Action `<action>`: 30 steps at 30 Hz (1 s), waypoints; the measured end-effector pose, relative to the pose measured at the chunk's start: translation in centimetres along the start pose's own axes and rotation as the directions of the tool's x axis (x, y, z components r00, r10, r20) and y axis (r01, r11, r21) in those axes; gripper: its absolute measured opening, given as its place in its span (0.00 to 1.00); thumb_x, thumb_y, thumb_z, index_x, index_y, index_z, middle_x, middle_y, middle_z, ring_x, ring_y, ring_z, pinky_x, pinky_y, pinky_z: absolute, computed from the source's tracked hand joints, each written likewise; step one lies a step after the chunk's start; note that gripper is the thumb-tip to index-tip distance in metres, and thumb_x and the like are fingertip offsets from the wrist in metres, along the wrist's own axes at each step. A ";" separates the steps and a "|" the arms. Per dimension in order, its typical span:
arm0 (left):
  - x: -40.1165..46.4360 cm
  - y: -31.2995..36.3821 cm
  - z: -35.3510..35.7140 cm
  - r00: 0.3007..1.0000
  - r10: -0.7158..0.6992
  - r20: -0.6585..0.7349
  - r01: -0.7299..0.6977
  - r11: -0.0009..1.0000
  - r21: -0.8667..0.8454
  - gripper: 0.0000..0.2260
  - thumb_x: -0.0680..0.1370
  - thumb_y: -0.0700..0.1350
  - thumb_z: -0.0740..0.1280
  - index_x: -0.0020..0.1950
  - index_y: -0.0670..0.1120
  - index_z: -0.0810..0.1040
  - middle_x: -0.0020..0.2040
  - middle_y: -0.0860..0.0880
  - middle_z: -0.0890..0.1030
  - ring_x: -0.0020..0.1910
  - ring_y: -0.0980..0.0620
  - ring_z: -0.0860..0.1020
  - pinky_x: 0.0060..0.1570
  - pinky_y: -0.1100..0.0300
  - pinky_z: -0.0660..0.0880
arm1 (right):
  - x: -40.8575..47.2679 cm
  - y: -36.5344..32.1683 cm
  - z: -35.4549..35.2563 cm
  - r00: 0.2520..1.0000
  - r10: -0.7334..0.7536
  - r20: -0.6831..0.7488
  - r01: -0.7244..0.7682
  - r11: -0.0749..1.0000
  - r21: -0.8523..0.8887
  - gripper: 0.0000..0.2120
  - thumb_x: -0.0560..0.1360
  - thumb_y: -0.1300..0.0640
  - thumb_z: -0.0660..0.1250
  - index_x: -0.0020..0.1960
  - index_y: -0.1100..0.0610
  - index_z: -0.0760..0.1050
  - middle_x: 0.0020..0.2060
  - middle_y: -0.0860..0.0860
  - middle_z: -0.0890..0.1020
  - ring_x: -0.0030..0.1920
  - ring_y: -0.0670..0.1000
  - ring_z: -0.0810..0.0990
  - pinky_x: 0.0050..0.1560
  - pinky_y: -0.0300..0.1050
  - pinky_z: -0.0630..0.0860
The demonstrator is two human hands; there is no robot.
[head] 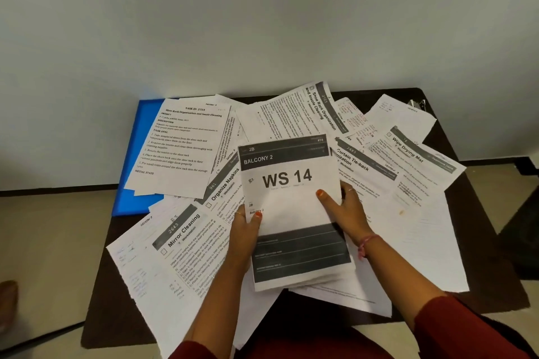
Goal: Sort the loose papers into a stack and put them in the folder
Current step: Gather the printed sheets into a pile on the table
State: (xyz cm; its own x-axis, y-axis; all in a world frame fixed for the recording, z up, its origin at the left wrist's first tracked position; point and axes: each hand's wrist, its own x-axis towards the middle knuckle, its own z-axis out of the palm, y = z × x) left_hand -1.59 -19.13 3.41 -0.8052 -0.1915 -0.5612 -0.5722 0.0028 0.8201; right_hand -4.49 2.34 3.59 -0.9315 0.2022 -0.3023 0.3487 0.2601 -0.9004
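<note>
The gathered stack point(294, 213), "WS 14" sheet on top, sits mid-worktop point(478, 280) over the loose papers point(186, 248), held from both sides: left hand point(243, 230) grips the left edge w/ thumb on top, fingers point(256, 215) curled under; right hand point(344, 210) clamps the right edge, thumb laid across the page, other fingers wrapped round the side. Stack looks light but floppy and slick, so sheets will prob. slide or fan unless pinched firmly; best hold is the two long edges near the middle, as now, then tap square. Long axis runs away from the person, heading at the far end, leaning slightly left. Loose sheets lie at all angles: "Mirror Cleaning" slants up-right, "Shoe Rack" printout point(178, 143) roughly upright. Blue folder point(137, 192) lies flat at far left, partly buried under that printout, long axis approx. parallel to the stack; needs uncovering first.
</note>
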 end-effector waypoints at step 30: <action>-1.5 10.7 -0.5 0.910 0.412 -0.051 -0.413 0.911 -0.014 0.21 0.75 0.38 0.70 0.64 0.48 0.66 0.59 0.50 0.74 0.53 0.57 0.74 0.46 0.75 0.73 | 0.4 -9.1 0.5 0.973 -0.162 -0.163 0.202 0.941 0.272 0.30 0.73 0.51 0.70 0.71 0.52 0.63 0.66 0.53 0.73 0.68 0.56 0.70 0.65 0.58 0.72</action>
State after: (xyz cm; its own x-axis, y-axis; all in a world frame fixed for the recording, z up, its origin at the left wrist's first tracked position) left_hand -6.42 -19.30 13.03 -0.9605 -0.2228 -0.1669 -0.1861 0.0679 0.9802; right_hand -8.13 -0.41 11.48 -0.9462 0.3087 -0.0974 0.1118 0.0291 -0.9933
